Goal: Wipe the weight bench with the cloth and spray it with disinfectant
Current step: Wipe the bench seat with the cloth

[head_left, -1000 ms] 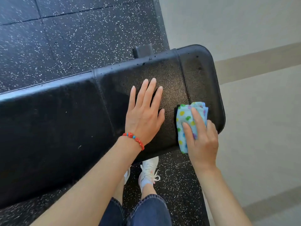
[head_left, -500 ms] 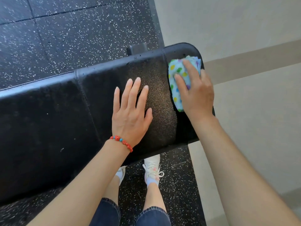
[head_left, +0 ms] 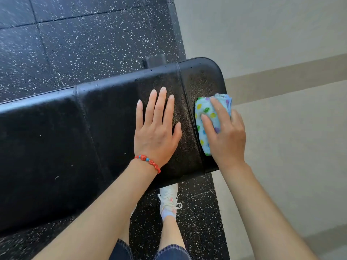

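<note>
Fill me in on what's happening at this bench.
A person is wiping down a black weight bench. The right hand presses a folded, dotted blue cloth onto the end panel of the pad, near its edge. The left hand lies flat on the pad beside it, fingers straight, apparently as a brace. It wears a red bead bracelet at the wrist. No disinfectant bottle is in view.

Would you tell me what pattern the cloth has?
Light blue cloth with multicoloured dots; head view.
</note>
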Available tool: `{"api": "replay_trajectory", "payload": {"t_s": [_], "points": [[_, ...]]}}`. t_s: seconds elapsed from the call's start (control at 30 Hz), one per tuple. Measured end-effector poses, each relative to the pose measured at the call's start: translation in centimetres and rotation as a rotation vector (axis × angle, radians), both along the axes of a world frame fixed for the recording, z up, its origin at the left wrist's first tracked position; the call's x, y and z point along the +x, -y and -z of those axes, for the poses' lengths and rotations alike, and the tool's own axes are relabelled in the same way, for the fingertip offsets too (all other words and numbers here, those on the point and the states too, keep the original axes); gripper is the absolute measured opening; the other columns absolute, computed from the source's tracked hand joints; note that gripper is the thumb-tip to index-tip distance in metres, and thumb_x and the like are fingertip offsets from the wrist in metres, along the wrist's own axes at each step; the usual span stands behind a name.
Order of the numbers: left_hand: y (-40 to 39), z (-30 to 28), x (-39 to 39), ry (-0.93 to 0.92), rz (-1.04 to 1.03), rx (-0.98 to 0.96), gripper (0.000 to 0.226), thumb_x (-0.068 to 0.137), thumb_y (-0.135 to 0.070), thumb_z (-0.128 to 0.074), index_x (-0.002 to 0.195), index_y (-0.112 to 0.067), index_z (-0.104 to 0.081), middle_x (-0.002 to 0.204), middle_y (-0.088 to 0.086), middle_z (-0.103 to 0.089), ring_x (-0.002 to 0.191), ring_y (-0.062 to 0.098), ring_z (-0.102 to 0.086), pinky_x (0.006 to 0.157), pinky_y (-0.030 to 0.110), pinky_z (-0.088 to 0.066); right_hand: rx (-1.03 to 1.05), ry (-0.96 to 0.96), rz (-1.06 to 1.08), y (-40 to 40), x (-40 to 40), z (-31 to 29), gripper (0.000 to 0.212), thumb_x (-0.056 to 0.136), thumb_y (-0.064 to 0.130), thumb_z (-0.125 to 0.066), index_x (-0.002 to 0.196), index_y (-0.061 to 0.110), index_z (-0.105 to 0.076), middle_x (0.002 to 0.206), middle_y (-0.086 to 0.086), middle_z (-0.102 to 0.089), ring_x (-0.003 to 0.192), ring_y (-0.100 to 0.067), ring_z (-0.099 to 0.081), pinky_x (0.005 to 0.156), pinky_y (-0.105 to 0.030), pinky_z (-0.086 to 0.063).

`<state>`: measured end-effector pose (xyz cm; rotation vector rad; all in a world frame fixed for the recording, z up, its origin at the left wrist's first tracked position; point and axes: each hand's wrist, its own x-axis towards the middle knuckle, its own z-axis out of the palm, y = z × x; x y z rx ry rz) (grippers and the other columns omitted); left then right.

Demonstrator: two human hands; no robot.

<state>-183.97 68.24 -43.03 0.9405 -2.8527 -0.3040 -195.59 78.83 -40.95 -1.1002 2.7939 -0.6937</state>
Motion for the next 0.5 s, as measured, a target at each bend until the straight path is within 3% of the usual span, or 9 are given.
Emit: {"api": "replay_trajectory", "payload": {"t_s": [0.23,0.5], "points": [[-0.2,-0.1,0.1,0.018,0.003,0.004,0.055,0.092,-0.030,-0.041,0.140,-0.005,-0.038,0.149,0.016,-0.034,0.139,0.031,-0.026,0.114,0.050,-0.015,-0.067,0.029,0.026,7.3,-4.2,0.5,0.045,0.086,0.040,-0.045,0.122,0.016,-0.058,0.085,-0.018,-0.059,0.079,-0.035,-0.057,0.071,-0.038,-0.046],[0.1,-0.7,0.2,0.069,0.037,0.026,0.055,0.091,-0.032,-0.039,0.139,-0.004,-0.038,0.147,0.018,-0.036,0.138,0.032,-0.026,0.113,0.052,-0.017,0.031,0.034,0.108,-2.6,1.0,-0.4,0.041,0.089,0.035,-0.049,0.123,0.013,-0.058,0.080,-0.016,-0.056,0.068,-0.031,-0.053,0.071,-0.030,-0.039]]}}
